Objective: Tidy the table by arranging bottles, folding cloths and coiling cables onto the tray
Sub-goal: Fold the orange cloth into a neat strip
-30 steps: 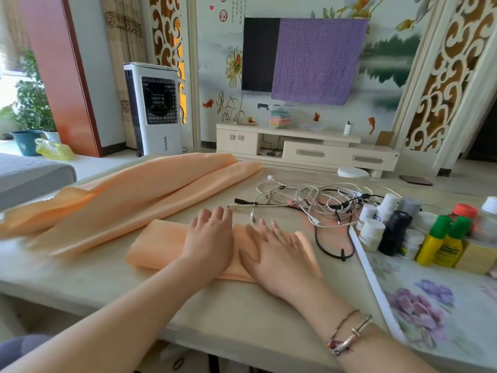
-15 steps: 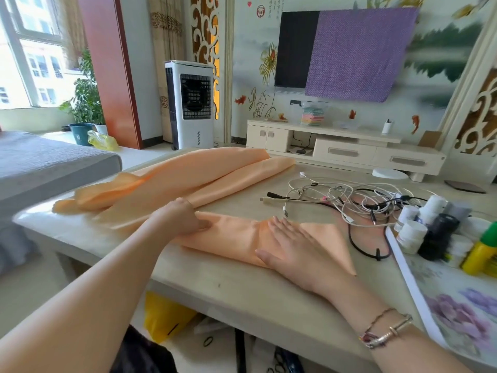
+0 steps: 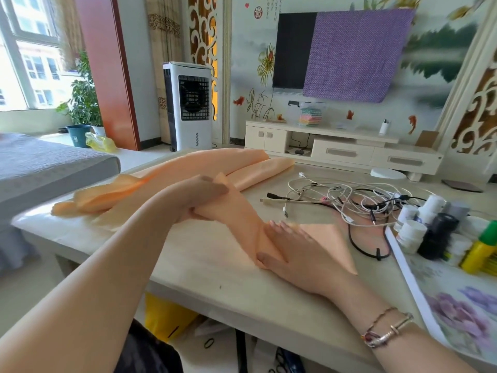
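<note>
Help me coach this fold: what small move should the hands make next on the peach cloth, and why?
Probably carry the left hand across toward the right, laying its lifted end of the folded cloth over the part the right hand presses flat. The left end is gripped and raised off the table while the right end is pinned, so the fold looks half done.

Cloths peach, plain. Table pale beige woodgrain. Cables mostly white, a few black. Tray white with purple flower print. Bottles: white ones, one black, one yellow with green cap. TV black, half covered by purple patterned fabric. Fan white with black grille.
</note>
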The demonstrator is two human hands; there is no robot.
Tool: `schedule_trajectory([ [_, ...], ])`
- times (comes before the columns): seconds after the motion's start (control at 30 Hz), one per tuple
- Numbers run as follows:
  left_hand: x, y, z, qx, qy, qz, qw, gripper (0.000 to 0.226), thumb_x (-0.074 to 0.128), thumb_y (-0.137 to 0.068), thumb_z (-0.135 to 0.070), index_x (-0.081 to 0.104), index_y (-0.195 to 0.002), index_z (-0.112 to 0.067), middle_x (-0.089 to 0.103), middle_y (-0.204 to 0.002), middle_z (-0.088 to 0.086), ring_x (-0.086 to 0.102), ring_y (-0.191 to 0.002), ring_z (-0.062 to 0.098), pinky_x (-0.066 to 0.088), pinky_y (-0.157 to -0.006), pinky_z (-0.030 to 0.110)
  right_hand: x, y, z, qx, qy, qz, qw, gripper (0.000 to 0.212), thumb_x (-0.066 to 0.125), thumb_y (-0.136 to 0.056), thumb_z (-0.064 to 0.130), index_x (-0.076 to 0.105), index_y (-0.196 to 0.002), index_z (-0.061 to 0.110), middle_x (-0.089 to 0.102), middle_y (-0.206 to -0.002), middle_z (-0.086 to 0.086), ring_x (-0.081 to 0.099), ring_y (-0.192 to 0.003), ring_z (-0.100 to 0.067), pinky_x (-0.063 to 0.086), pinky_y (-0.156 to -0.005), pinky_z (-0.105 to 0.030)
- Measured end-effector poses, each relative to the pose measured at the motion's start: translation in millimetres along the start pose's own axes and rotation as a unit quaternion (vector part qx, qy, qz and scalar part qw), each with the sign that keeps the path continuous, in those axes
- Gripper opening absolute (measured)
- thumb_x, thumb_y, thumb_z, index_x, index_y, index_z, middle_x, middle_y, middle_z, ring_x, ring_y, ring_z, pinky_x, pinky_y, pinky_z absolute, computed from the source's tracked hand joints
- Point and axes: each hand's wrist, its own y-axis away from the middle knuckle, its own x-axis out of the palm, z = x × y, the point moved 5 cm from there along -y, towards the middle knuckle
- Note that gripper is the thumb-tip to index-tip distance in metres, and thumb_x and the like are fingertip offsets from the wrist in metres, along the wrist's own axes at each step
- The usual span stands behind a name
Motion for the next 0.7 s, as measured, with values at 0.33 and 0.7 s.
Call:
schedule_trajectory([
  [0.33, 108.3, 14.9, -17.5, 0.036, 0.200, 0.237, 0.950, 0.013, 0.058, -0.093, -0.013, 0.054, -0.103, -0.007, 0.070, -0.078, 0.007, 0.070, -0.068, 0.020, 0.058, -0.066, 0.030, -28.5, 6.2, -44.9, 0.160, -0.632, -0.242, 0.718, 0.017, 0.045, -0.098, 0.016, 0.057, -0.109, 0.011, 0.068, -0.083, -0.006, 0.066, -0.069, -0.013, 0.050, -0.060, -0.021],
  [0.7, 132.7, 2.3, -26.6, 0.149, 0.032, 0.099, 0.983, 0.020, 0.050, -0.098, -0.032, 0.051, -0.102, -0.013, 0.070, -0.076, 0.003, 0.061, -0.063, 0.017, 0.048, -0.058, 0.027, -55.9, 41.0, -73.9, 0.269, -0.326, -0.306, 0.853, 0.041, 0.040, -0.094, 0.056, 0.056, -0.098, 0.019, 0.056, -0.082, 0.010, 0.052, -0.089, -0.017, 0.031, -0.074, -0.029],
])
